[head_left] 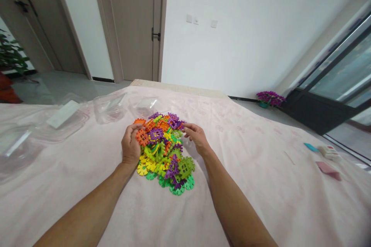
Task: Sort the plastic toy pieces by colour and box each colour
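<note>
A heap of interlocking plastic toy pieces (162,148) lies on the pink cloth (246,185). Square lattice pieces in orange, purple and olive green are mixed with notched discs in yellow and green. My left hand (131,144) cups the heap's left side, fingers apart, against an orange square piece (142,137). At the upper right edge, my right hand (197,137) is open, with its fingertips at the purple pieces (178,123). Whether those fingertips pinch a piece cannot be made out. An olive square piece (186,167) rests near the front right of the heap.
Clear plastic containers (108,110) stand along the left and back of the cloth, some with white labels. Toward the right edge lie a blue item (311,147), a small white box (329,152) and a pink folded piece (328,170).
</note>
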A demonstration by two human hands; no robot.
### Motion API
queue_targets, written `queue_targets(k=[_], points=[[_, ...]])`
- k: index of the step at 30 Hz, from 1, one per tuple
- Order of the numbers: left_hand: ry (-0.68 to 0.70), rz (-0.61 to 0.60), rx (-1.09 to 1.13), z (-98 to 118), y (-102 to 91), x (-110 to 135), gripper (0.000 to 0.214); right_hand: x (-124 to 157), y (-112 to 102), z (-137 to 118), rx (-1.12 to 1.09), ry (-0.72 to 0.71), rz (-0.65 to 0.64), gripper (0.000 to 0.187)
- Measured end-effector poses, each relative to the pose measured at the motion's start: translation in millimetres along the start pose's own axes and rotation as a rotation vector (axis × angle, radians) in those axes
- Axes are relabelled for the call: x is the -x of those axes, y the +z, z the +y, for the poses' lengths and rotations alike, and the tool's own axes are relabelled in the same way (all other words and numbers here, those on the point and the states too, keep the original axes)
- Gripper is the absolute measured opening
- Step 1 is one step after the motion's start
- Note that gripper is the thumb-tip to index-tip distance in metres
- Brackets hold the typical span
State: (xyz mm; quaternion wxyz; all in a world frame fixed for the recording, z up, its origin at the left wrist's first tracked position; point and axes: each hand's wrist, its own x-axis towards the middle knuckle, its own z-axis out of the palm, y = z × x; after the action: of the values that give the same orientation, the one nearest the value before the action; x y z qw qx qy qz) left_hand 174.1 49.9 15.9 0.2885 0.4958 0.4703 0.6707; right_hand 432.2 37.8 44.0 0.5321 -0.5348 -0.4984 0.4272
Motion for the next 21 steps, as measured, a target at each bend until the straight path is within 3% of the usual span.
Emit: queue_targets(k=[5, 8, 11, 17, 21], points=[[0.093, -0.015, -0.052, 8, -1.8, 2, 0.039, 5, -13, 3, 0.096, 0.146, -0.493, 0.043], [0.109, 0.001, -0.059, 5, -3.5, 0, 0.043, 6, -15, 5, 0.139, 0.145, -0.588, 0.04], [0.093, 0.028, -0.062, -1, -5.4, -3, 0.044, 5, -15, 10, 0.182, 0.121, -0.557, 0.04], [0.068, 0.07, -0.096, -12, -9.9, -12, 0.038, -3, -15, 17, 0.137, -0.098, -0.305, 0.034], [-0.022, 0.067, -0.029, -13, -10.0, -15, 0.033, -12, -25, 23, 0.265, -0.231, -0.107, 0.027]])
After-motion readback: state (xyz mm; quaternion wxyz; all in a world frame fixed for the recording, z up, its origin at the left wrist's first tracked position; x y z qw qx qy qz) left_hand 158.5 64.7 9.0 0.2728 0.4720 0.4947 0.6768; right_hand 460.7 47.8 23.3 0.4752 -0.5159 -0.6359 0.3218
